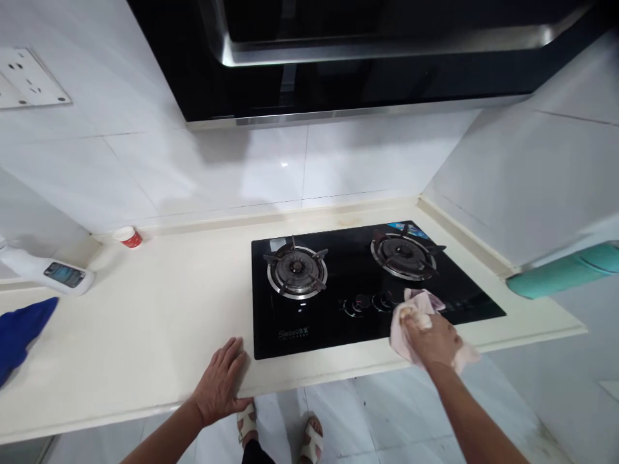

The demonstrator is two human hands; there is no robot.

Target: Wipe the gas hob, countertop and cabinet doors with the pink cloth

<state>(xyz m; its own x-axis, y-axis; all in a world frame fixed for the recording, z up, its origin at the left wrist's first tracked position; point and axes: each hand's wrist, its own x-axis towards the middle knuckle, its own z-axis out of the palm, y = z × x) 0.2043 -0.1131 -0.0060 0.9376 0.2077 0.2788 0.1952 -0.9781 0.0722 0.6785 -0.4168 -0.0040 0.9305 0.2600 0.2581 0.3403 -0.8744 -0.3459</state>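
A pale pink cloth (pixel 402 332) is bunched in my right hand (pixel 435 338), whose fingers are closed around it. Hand and cloth are over the front right part of the black glass gas stove (pixel 333 328), just right of its control knobs (pixel 360 303). Part of the cloth hangs past the counter's front edge. My left hand (pixel 220 383) lies flat on the cream countertop (pixel 193 290), fingers stretched out, close to the stove's front left corner. Two burners, the left one (pixel 297 270) and the right one (pixel 403 254), carry dark metal pan supports.
Above the stove hangs a black range hood (pixel 338 77). On the counter's left are a white bottle (pixel 48 270), a blue cloth (pixel 22 335) and a red and white paper cup (pixel 128 236). A green roll-shaped object (pixel 561 270) is at the right wall.
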